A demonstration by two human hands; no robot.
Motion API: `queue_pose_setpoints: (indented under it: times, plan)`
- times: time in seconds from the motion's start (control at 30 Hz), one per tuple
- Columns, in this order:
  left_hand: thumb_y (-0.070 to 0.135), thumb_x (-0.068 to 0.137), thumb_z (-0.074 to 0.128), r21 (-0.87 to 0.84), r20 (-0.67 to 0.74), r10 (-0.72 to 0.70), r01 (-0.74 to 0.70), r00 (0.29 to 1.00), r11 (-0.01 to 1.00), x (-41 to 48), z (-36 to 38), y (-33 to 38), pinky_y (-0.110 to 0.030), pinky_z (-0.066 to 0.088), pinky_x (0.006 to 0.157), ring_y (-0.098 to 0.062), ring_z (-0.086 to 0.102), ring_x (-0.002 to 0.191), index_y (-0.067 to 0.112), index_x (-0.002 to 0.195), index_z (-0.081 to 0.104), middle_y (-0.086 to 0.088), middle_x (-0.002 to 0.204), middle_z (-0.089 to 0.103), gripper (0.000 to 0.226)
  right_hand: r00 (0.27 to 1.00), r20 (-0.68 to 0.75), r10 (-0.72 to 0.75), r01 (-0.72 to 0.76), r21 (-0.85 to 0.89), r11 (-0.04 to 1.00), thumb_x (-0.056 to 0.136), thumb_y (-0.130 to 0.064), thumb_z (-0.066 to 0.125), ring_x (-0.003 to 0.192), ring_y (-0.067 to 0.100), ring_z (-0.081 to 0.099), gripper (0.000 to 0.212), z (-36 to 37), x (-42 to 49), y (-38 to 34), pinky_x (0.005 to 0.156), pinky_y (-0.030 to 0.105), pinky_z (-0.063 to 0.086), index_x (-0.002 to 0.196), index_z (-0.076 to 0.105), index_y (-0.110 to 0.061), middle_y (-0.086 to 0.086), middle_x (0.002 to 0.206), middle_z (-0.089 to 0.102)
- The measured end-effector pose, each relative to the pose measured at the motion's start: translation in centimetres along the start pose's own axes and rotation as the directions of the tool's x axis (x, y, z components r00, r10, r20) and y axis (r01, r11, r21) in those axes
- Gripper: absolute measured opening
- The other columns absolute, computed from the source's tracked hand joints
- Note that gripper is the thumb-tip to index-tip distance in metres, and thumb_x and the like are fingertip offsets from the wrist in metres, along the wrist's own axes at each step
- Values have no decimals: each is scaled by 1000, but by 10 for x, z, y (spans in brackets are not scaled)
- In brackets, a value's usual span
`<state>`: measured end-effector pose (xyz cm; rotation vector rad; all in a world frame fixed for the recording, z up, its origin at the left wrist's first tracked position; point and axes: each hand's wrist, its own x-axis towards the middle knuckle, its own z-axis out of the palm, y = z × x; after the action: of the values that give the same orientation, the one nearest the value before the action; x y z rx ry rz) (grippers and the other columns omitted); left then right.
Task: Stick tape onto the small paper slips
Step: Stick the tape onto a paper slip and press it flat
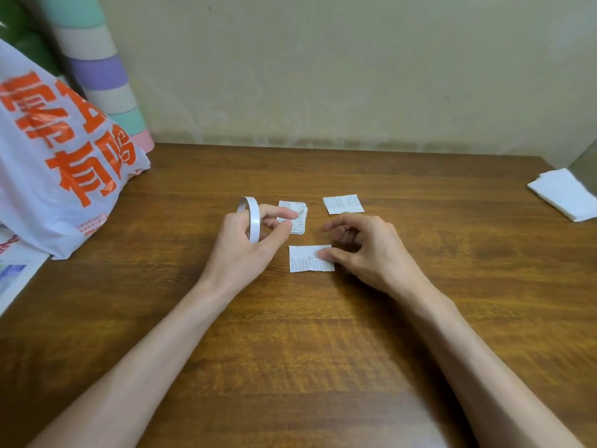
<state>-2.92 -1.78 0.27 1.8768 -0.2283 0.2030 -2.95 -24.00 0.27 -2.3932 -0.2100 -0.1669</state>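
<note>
My left hand (248, 244) holds a thin white tape roll (252, 218) upright, gripped between thumb and fingers, just left of a small stack of printed paper slips (298, 221). One slip (307, 258) lies flat on the wooden table (323, 334) in front of me. The thumb of my right hand (365, 250) presses on that slip's right edge while the other fingers curl apart above it. Another single slip (343, 204) lies farther back, to the right of the stack.
A white plastic bag with orange characters (61, 163) stands at the left, with striped pastel rolls (103, 72) behind it against the wall. Folded white paper (565, 192) lies at the table's far right edge. Printed sheets (13, 276) poke out under the bag.
</note>
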Motion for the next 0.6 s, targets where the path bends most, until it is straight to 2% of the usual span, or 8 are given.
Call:
queue_pose_setpoints:
  times: [0.03,0.13,0.2,0.27,0.33,0.43,0.6]
  plan:
    - [21,99,71,-29,17,-14,15,1000,999,0,0,1,-24,55,76,-1,66,76,27,105,80,9,86,74,14,1000,-15,-2,3,27,1000,83,-33,89,70,0,60,23,0,0,-1,68,11,44,102,76,-30,-15,77,67]
    - [15,101,66,-126,80,-68,78,994,989,0,0,1,-14,41,55,-1,51,54,20,105,80,18,59,60,15,996,-86,34,-18,186,982,94,-30,77,70,1,63,5,0,-1,-7,68,11,47,100,77,-30,-14,80,72]
    - [15,101,65,-166,121,-96,115,988,979,0,-2,1,-15,33,50,-4,40,51,19,103,80,16,55,48,16,996,-69,63,-34,362,932,98,-20,72,76,1,66,12,1,-2,-11,74,17,52,104,79,-27,-15,86,75]
    - [15,101,64,-188,155,-103,132,982,973,-1,-3,2,-21,28,49,-9,32,52,19,101,80,6,56,39,17,998,-10,62,-49,490,870,98,-11,70,85,4,69,20,1,-3,-15,82,21,56,111,79,-23,-9,92,78]
    - [13,101,63,-199,168,-113,146,979,969,-1,-3,4,-22,26,48,-10,29,52,18,100,80,5,56,36,18,999,36,30,-44,541,840,98,-6,70,93,7,71,25,2,-5,-17,87,22,55,116,79,-21,0,102,78]
    - [12,101,63,-214,178,-120,157,977,964,-1,-3,6,-24,24,49,-10,28,52,18,99,81,5,55,36,19,998,60,-11,-25,561,828,97,-4,71,102,14,74,25,4,-6,-19,95,28,56,114,79,-20,2,110,78]
    - [14,102,62,-202,181,-117,153,976,967,-2,-5,7,-23,27,49,-10,30,52,21,102,80,4,55,37,19,999,38,-15,-11,599,801,98,-6,72,108,25,73,15,3,-8,-19,95,30,57,109,81,-11,3,109,80]
